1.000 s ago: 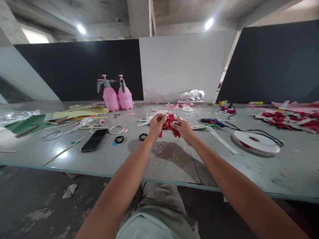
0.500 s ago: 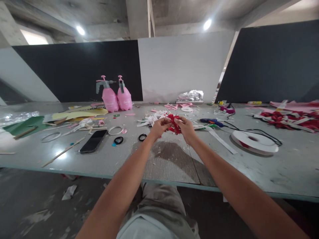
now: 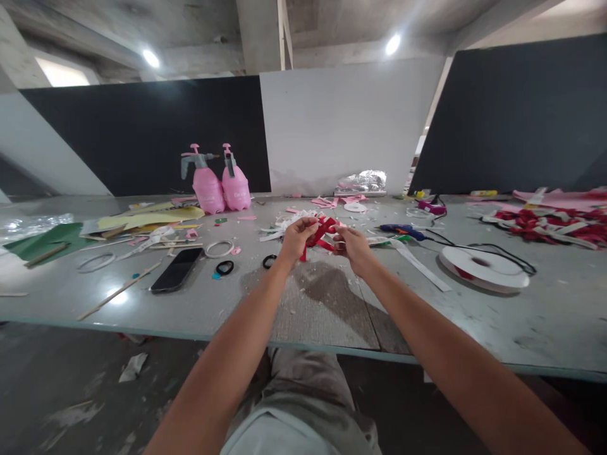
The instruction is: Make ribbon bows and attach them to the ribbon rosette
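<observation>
The left hand point(image 3: 294, 235) and right hand point(image 3: 351, 245) each pinch 1 end of the red ribbon point(image 3: 323, 229), held just above the middle of the table point(image 3: 545, 328). The tight bunch of 0.5 s ago is now drawn open into strands, seemingly loosened. Its long axis runs left to right; 1 tail points down.
</observation>
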Demonstrator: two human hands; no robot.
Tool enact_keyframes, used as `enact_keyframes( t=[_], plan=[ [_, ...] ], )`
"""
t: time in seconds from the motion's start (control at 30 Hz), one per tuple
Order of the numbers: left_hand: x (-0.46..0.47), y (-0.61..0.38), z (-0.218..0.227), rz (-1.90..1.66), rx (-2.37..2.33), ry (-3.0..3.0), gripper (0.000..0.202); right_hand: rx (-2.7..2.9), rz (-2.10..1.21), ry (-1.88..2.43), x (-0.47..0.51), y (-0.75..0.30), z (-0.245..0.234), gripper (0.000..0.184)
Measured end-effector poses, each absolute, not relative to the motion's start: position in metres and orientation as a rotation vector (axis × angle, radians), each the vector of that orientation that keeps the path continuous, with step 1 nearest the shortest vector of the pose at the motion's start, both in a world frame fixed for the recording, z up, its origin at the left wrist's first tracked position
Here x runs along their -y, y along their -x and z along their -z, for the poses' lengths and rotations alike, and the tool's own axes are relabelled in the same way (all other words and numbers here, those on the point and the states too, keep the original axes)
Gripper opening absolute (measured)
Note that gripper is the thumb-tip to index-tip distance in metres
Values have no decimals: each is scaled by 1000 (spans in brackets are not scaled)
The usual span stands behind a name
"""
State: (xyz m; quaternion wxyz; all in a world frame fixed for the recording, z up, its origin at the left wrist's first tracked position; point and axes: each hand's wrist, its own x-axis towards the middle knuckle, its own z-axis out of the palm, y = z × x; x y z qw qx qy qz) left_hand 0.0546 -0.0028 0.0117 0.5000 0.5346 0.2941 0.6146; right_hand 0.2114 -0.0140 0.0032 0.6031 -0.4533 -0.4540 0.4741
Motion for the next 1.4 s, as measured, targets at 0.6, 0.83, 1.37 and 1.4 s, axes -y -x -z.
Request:
enact_keyframes(
  t=[0.6,0.83,1.37,1.4],
  plan=[
    [1,-53,-12,-1532,-788,-1292,27,1539,-801,903,13,-208,-3,26],
    [5,-54,-14,-1446,-766,-1176,30,1575,-602,930,13,-210,-3,10],
    [13,-55,-21,-1386,-758,-1060,25,1722,-283,854,15,-215,-4,6],
    [12,-55,-20,-1388,-759,-1067,26,1702,-298,865,14,-215,-4,7]
  ],
)
